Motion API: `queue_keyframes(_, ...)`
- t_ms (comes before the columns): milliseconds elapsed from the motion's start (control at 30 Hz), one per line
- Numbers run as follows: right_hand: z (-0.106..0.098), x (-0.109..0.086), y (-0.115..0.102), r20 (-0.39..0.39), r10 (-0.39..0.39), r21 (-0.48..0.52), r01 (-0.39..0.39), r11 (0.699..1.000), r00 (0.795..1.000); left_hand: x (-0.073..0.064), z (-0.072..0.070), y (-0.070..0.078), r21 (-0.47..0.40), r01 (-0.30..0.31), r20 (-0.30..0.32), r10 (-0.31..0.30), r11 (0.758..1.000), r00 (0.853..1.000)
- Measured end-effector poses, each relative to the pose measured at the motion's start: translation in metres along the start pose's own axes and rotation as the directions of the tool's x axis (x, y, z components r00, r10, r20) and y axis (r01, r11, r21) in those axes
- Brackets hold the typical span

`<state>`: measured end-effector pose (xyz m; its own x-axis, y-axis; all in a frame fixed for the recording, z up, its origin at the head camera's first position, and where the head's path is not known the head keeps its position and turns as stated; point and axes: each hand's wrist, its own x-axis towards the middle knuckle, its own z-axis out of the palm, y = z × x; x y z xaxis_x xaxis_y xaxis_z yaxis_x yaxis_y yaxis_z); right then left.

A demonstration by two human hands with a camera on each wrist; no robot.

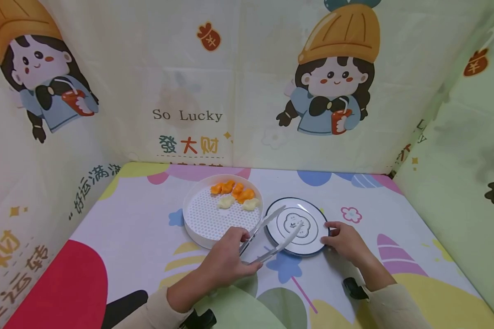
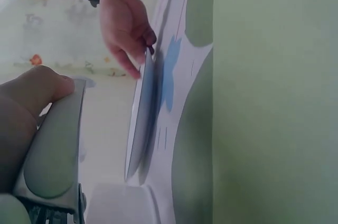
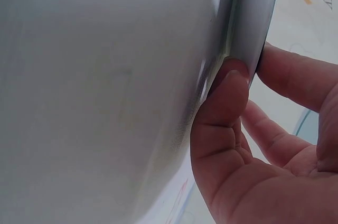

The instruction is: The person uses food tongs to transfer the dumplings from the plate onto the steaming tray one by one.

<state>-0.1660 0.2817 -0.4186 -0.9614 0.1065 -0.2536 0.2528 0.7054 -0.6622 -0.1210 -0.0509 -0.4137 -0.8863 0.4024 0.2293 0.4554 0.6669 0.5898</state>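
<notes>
My left hand [image 1: 230, 256] grips a pair of metal tongs [image 1: 277, 249], whose two arms are spread and overlap the plate in the head view. A wide handle of the tongs [image 2: 55, 145] shows close up in the left wrist view. With thumb and fingers, my right hand [image 1: 346, 242] pinches the right rim of a white plate [image 1: 277, 228] with a dark blue edge and a drawn figure at its centre. In the right wrist view, the thumb and fingers lie on opposite sides of the plate's rim [image 3: 253, 18]. Nothing is between the tongs' tips.
Left of the plate stands a round white tray [image 1: 201, 224] with a perforated floor. Several orange pieces [image 1: 244, 195] and two pale yellow pieces [image 1: 226, 202] lie toward its back. A patterned cloth [image 1: 140, 246] covers the table, and printed curtains [image 1: 255, 91] enclose its back and sides.
</notes>
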Motion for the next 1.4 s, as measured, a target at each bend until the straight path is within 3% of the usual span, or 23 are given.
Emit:
queue_keyframes(200, 0.000, 0.001, -0.003, 0.001, -0.014, 0.003, 0.014, 1.000, 1.000, 0.001, 0.011, 0.003, 0.067, -0.100, -0.057, 0.104, 0.993, 0.993)
queue_keyframes(333, -0.001, 0.000, -0.004, 0.000, -0.016, -0.001, 0.016, 1.000, 1.000, 0.000, 0.017, 0.007, 0.090, -0.130, -0.094, 0.139, 0.987, 0.986)
queue_keyframes(533, -0.001, 0.000, -0.005, 0.001, -0.016, 0.007, 0.016, 1.000, 1.000, 0.000, 0.022, 0.010, 0.137, -0.090, -0.103, 0.105, 0.986, 0.989)
queue_keyframes(800, 0.000, 0.000, -0.003, 0.001, 0.006, 0.007, -0.006, 1.000, 1.000, -0.002, 0.025, 0.010, 0.140, -0.025, -0.014, 0.027, 0.990, 1.000)
queue_keyframes(1000, 0.003, -0.002, -0.002, -0.001, 0.001, -0.004, -0.001, 1.000, 1.000, -0.004, 0.027, 0.012, 0.140, 0.036, 0.080, -0.048, 0.990, 0.996)
queue_keyframes(1167, 0.003, -0.005, -0.001, 0.001, 0.002, 0.000, -0.002, 1.000, 1.000, -0.005, 0.028, 0.013, 0.155, 0.041, 0.093, -0.055, 0.987, 0.994)
queue_keyframes(1400, 0.002, -0.004, -0.001, 0.000, -0.016, -0.011, 0.016, 1.000, 1.000, -0.006, 0.030, 0.012, 0.175, 0.010, 0.054, -0.020, 0.985, 0.998)
